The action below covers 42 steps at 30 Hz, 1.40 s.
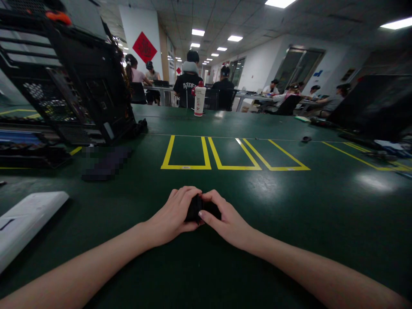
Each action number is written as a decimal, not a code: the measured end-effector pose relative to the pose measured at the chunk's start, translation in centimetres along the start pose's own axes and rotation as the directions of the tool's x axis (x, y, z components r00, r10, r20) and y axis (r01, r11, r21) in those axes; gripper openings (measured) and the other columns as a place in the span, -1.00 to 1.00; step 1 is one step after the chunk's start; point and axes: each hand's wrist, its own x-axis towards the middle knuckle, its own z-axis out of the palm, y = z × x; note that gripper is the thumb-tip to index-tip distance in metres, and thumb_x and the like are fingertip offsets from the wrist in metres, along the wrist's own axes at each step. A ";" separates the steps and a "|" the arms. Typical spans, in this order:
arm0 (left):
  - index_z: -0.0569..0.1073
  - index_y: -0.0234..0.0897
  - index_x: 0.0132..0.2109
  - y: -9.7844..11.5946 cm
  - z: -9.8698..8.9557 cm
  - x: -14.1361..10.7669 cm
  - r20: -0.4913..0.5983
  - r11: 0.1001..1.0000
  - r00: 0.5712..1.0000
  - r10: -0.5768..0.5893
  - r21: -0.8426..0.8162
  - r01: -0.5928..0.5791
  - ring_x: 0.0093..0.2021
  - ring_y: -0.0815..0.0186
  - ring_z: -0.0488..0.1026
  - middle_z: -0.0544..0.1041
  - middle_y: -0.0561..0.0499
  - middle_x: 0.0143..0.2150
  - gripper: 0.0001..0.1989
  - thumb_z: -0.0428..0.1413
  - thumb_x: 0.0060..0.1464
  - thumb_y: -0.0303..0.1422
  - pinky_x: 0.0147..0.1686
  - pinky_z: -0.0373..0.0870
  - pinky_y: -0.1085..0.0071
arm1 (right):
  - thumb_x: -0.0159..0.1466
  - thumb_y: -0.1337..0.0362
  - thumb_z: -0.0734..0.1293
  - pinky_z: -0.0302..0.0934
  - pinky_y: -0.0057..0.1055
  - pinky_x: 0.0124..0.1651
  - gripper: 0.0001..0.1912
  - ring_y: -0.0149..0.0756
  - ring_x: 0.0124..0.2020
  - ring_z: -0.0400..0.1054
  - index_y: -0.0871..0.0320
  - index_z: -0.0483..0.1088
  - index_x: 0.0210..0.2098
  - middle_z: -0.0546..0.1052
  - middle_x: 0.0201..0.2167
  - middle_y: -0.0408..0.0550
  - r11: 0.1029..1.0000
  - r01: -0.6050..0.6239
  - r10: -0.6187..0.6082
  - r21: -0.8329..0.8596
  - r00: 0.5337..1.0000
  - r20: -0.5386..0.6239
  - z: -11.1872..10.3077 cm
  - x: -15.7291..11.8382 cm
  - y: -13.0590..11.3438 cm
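Note:
A small black object (194, 209) rests on the green table (199, 274) between my two hands, near the middle of the view. My left hand (175, 213) is wrapped over its left side, with the fingertips on top and the thumb below. On the right, the thumb and index finger of my right hand (225, 219) grip its right edge. Much of the object is hidden by my fingers, and its exact kind is too dark to tell.
Yellow tape frames (186, 167) lie beyond my hands. An open black computer case (93, 94) and a dark pixelated item (107, 164) are at left, near a white box (30, 219). A white cup (199, 101) stands farther back. People sit beyond the table.

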 end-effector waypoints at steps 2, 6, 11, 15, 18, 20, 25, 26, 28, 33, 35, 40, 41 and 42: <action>0.04 -0.18 0.13 -0.1 0.1 0.0 0.000 1.000 1.000 -0.003 0.007 0.003 0.00 0.07 0.26 0.25 -0.14 0.07 -0.36 0.19 -0.03 -0.49 -0.08 0.27 0.12 | 0.20 0.34 0.27 0.17 -0.16 -0.02 -0.76 -0.25 -0.16 0.28 0.10 0.23 -0.12 0.36 -0.22 -0.08 0.999 0.030 -0.030 -0.019 0.999 -0.013 -0.1 -0.1 -0.1; 0.04 -0.22 0.12 0.0 0.0 0.0 -0.001 1.000 1.000 0.006 0.017 -0.006 0.01 0.10 0.26 0.25 -0.14 0.07 -0.38 0.19 -0.01 -0.47 -0.07 0.26 0.15 | 0.27 0.31 0.21 0.20 -0.19 -0.04 -0.88 -0.26 -0.16 0.29 0.10 0.24 -0.18 0.36 -0.24 -0.09 1.000 0.016 -0.015 0.022 0.999 -0.037 0.1 0.0 0.1; 0.05 -0.17 0.12 0.3 -0.2 0.1 -0.003 1.000 1.000 0.016 0.013 -0.016 0.01 0.08 0.27 0.27 -0.12 0.06 -0.39 0.18 0.00 -0.45 -0.06 0.25 0.13 | 0.28 0.24 0.21 0.19 -0.16 -0.01 -0.78 -0.20 -0.06 0.27 0.10 0.20 -0.09 0.37 -0.13 -0.03 0.995 -0.073 0.077 0.070 0.996 -0.047 0.5 0.2 0.4; 0.05 -0.16 0.12 0.1 -0.1 0.0 -0.001 1.000 1.000 0.005 0.005 -0.005 0.00 0.08 0.28 0.26 -0.12 0.07 -0.39 0.18 0.00 -0.44 -0.08 0.27 0.13 | 0.29 0.26 0.19 0.18 -0.15 0.01 -0.78 -0.21 -0.07 0.27 0.10 0.22 -0.06 0.37 -0.13 -0.04 1.000 -0.024 0.024 -0.003 0.999 -0.027 0.5 -0.1 0.5; 0.03 -0.14 0.13 0.0 -0.1 -0.1 -0.008 1.000 1.000 0.011 0.006 -0.011 0.02 0.06 0.27 0.26 -0.12 0.07 -0.37 0.17 0.00 -0.46 -0.07 0.25 0.11 | 0.26 0.28 0.22 0.17 -0.14 -0.01 -0.75 -0.22 -0.12 0.28 0.09 0.20 -0.06 0.37 -0.16 -0.05 0.997 0.055 -0.056 -0.061 0.998 -0.021 0.4 -0.3 0.4; 0.02 -0.14 0.14 0.0 -0.1 -0.1 -0.006 1.000 1.000 0.020 0.004 -0.020 0.03 0.05 0.27 0.26 -0.13 0.08 -0.37 0.17 -0.01 -0.47 -0.07 0.25 0.11 | 0.26 0.28 0.22 0.16 -0.14 -0.01 -0.76 -0.22 -0.13 0.28 0.08 0.20 -0.07 0.38 -0.18 -0.05 0.993 0.082 -0.086 -0.087 0.996 -0.039 0.3 -0.3 0.5; 0.04 -0.15 0.13 0.2 -0.3 0.0 -0.005 1.000 1.000 0.014 -0.005 -0.014 0.01 0.07 0.28 0.26 -0.13 0.07 -0.41 0.17 0.02 -0.42 -0.07 0.26 0.11 | 0.30 0.25 0.17 0.20 -0.17 -0.03 -0.84 -0.22 -0.13 0.31 0.10 0.21 -0.13 0.39 -0.18 -0.04 1.000 -0.020 0.020 -0.005 0.998 -0.063 0.5 0.1 0.5; 0.04 -0.15 0.13 0.3 -0.3 0.0 -0.004 1.000 1.000 0.013 -0.003 -0.013 0.01 0.07 0.28 0.26 -0.13 0.07 -0.40 0.17 0.02 -0.43 -0.07 0.26 0.12 | 0.30 0.25 0.18 0.20 -0.17 -0.02 -0.81 -0.21 -0.10 0.30 0.11 0.19 -0.10 0.38 -0.15 -0.02 0.999 -0.039 0.040 0.007 0.997 -0.059 0.5 0.2 0.5; 0.04 -0.16 0.13 0.3 -0.2 0.0 0.000 1.000 1.000 0.011 0.000 -0.011 0.01 0.08 0.27 0.26 -0.12 0.07 -0.39 0.18 0.01 -0.45 -0.07 0.26 0.12 | 0.30 0.25 0.17 0.18 -0.14 0.01 -0.76 -0.19 -0.05 0.28 0.12 0.17 -0.05 0.37 -0.11 0.01 0.999 -0.050 0.051 0.008 0.998 -0.045 0.6 0.2 0.4; 0.04 -0.15 0.12 0.0 0.0 0.1 -0.005 1.000 1.000 0.003 0.009 -0.003 0.02 0.04 0.27 0.26 -0.13 0.07 -0.38 0.17 -0.01 -0.47 -0.08 0.26 0.10 | 0.26 0.32 0.21 0.14 -0.09 0.05 -0.75 -0.20 -0.06 0.27 0.10 0.19 -0.06 0.37 -0.14 -0.02 0.996 0.044 -0.046 -0.073 0.999 -0.024 0.4 -0.4 0.3; 0.03 -0.14 0.13 0.0 0.0 0.1 -0.002 1.000 1.000 0.002 0.008 -0.002 0.02 0.04 0.27 0.26 -0.14 0.07 -0.37 0.17 -0.02 -0.49 -0.08 0.25 0.11 | 0.23 0.34 0.24 0.12 -0.07 0.06 -0.72 -0.18 -0.06 0.26 0.09 0.18 -0.06 0.37 -0.14 -0.02 0.990 0.095 -0.100 -0.106 0.994 -0.040 0.4 -0.5 0.3; 0.04 -0.15 0.12 0.1 -0.1 0.1 -0.020 1.000 0.999 0.028 0.010 -0.028 0.04 0.05 0.26 0.27 -0.13 0.06 -0.39 0.18 0.00 -0.45 -0.05 0.23 0.11 | 0.26 0.29 0.22 0.18 -0.13 -0.01 -0.89 -0.23 -0.15 0.30 0.08 0.24 -0.19 0.38 -0.22 -0.08 0.998 0.038 -0.042 -0.052 0.995 -0.088 0.5 0.0 0.5; 0.04 -0.15 0.12 0.1 -0.1 0.1 -0.017 1.000 1.000 0.026 0.007 -0.026 0.04 0.06 0.26 0.27 -0.12 0.06 -0.39 0.18 0.00 -0.45 -0.05 0.23 0.11 | 0.26 0.28 0.22 0.19 -0.14 -0.02 -0.88 -0.22 -0.13 0.30 0.09 0.23 -0.19 0.38 -0.21 -0.07 0.999 0.006 -0.009 -0.034 0.996 -0.089 0.5 0.1 0.5; 0.04 -0.14 0.12 0.1 -0.2 0.1 -0.010 1.000 1.000 0.023 0.003 -0.023 0.04 0.06 0.26 0.26 -0.12 0.06 -0.38 0.18 0.00 -0.46 -0.05 0.24 0.10 | 0.26 0.26 0.23 0.20 -0.15 -0.03 -0.84 -0.21 -0.11 0.29 0.09 0.22 -0.16 0.37 -0.19 -0.06 1.000 -0.022 0.021 -0.017 0.996 -0.088 0.6 0.2 0.5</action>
